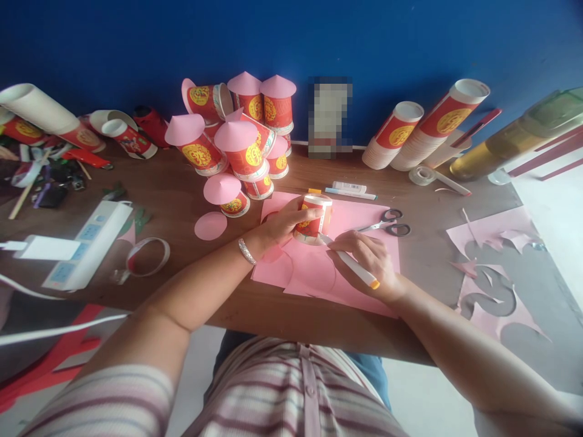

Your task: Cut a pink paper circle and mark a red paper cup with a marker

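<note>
My left hand (288, 220) grips a red paper cup (311, 227) with a gold emblem, its thumb across the front. A white marker (357, 269) with an orange end is held in my right hand (368, 258), its tip at the cup's lower side. Whether the tip touches the cup, I cannot tell. Beneath both hands lie pink paper sheets (364, 227), with a round outline visible on one. Scissors (385, 223) with dark handles rest on the paper, right of the cup. Behind them lies a blue-and-white marker (350, 193).
Several red cups with pink cone tops (243, 145) stand at the back left, near a pink paper disc (211, 226). Stacked cups (394, 135) lean at the back right. A power strip (88, 246) and tape roll (148, 257) lie left; paper scraps (496, 297) lie right.
</note>
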A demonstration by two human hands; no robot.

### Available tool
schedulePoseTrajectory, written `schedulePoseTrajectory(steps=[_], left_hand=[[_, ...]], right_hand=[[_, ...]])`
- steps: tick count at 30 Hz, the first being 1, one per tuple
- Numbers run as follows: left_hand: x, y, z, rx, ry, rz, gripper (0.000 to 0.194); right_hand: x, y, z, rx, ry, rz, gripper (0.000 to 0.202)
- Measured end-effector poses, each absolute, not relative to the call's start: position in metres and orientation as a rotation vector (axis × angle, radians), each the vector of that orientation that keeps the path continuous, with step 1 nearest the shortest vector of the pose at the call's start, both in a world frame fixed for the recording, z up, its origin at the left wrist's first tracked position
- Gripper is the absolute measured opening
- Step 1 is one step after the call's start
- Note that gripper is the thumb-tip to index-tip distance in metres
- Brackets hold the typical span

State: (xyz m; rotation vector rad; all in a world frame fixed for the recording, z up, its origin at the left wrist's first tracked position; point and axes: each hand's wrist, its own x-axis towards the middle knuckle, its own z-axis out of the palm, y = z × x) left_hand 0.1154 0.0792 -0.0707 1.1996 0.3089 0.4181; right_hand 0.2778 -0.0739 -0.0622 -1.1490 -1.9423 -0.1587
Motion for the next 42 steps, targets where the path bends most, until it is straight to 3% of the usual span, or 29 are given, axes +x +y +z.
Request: schedulePoseTrajectory(steps=[42], left_hand=[[0.1149, 0.0756, -0.0626, 1.153, 0.333, 0.407, 0.039]], right_hand=[[0.2763, -0.0749, -0.0601, -1.152, -1.935, -0.150, 0.015]])
